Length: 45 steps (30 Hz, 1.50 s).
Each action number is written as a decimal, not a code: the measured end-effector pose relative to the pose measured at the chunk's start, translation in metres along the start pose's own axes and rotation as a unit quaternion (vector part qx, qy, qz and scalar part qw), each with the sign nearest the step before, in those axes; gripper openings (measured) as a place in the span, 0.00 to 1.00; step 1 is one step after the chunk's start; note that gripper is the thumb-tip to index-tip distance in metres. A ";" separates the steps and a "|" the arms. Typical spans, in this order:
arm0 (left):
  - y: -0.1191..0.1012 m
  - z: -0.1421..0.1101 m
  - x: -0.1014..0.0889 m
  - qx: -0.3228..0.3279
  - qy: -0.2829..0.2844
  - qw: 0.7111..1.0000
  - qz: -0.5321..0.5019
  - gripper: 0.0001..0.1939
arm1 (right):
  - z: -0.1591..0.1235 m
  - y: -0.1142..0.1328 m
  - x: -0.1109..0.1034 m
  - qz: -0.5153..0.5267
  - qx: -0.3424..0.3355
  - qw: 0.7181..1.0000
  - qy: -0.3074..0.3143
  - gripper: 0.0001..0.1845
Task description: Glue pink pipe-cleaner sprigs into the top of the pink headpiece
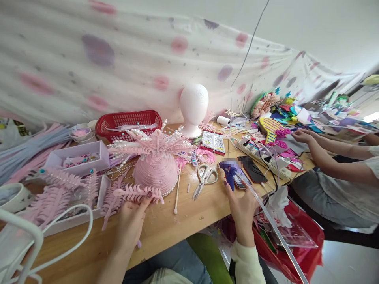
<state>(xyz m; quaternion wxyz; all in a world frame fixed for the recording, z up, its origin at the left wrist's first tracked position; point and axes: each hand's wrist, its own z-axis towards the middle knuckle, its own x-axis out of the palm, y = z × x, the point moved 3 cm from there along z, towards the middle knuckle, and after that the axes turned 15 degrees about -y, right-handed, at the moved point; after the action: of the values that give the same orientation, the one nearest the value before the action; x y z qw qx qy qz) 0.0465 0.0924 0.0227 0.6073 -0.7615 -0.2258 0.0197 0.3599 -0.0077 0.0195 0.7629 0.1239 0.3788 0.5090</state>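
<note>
My left hand (132, 219) pinches a pink fern-shaped leaf piece (137, 193) and holds it against the base of a pink dome-shaped headpiece (156, 167) topped with pearl-tipped sprays. My right hand (241, 205) is closed round the grip of a blue glue gun (229, 171) at the table's front edge, with a long clear glue stick (272, 225) running back from it past my wrist. Scissors (204, 177) lie on the wood between my two hands.
A white foam head (193, 108) and a red basket (128, 122) stand behind. Trays of pink leaves (63, 193) sit left. A power strip (260, 156) and phone (253, 169) lie right, where another person's hands (300, 136) work among coloured scraps. A red bag (299, 240) hangs below.
</note>
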 end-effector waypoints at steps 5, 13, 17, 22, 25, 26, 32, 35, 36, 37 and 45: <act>-0.004 -0.008 0.005 -0.106 0.015 0.989 -0.097 0.18 | 0.029 0.003 0.048 -0.046 -0.046 0.995 0.076 0.35; -0.013 0.000 -0.003 -0.150 -0.015 0.958 -0.244 0.21 | 0.020 0.036 0.000 0.140 0.132 0.973 0.128 0.24; -0.014 0.000 -0.002 -0.186 -0.003 0.936 -0.299 0.21 | -0.022 0.081 -0.050 0.303 0.189 0.921 0.154 0.20; -0.017 -0.005 -0.003 -0.201 0.028 0.924 -0.324 0.21 | -0.079 0.128 -0.071 0.397 0.262 0.836 0.274 0.20; -0.022 -0.007 -0.008 -0.200 0.037 0.922 -0.330 0.21 | -0.089 0.145 -0.069 0.415 0.224 0.825 0.313 0.23; -0.023 -0.007 -0.009 -0.200 0.040 0.922 -0.330 0.21 | -0.089 0.148 -0.068 0.410 0.210 0.828 0.319 0.24; -0.031 -0.006 -0.015 -0.195 0.067 0.920 -0.333 0.21 | -0.092 0.153 -0.067 0.383 0.176 0.847 0.324 0.26; -0.031 -0.006 -0.016 -0.196 0.069 0.920 -0.333 0.21 | -0.095 0.154 -0.067 0.382 0.181 0.850 0.314 0.27; -0.031 -0.006 -0.017 -0.196 0.074 0.920 -0.333 0.21 | -0.097 0.154 -0.067 0.382 0.191 0.850 0.309 0.27; -0.031 -0.006 -0.017 -0.196 0.079 0.919 -0.332 0.21 | -0.099 0.153 -0.067 0.380 0.206 0.849 0.304 0.27; -0.031 -0.005 -0.017 -0.213 0.066 0.914 -0.338 0.21 | -0.110 0.135 -0.067 0.377 0.278 0.835 0.289 0.24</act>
<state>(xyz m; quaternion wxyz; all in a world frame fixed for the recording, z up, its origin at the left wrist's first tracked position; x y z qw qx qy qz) 0.0233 0.0864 0.0489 0.4148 -0.7505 -0.4280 -0.2854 0.1774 -0.0265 0.0528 0.3017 0.3114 0.6316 0.6427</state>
